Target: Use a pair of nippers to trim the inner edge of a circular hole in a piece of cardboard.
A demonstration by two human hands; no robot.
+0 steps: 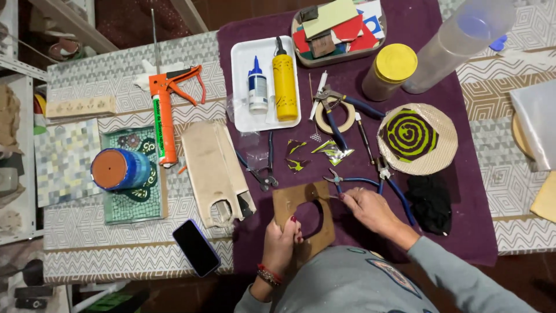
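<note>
Left hand (282, 236) grasps the brown cut-out board (301, 215) by its lower edge — right hand (366, 207) pinches its right edge beside blue-handled pliers (350, 181).

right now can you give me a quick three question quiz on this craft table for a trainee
1. True or false: the left hand holds the brown cutout board.
2. Which tool lies nearest the right hand? A blue-handled pliers B orange caulking gun C black phone
3. What pattern is on the round woven mat?

Key: 1 true. 2 A. 3 A green and black spiral piece.
</note>
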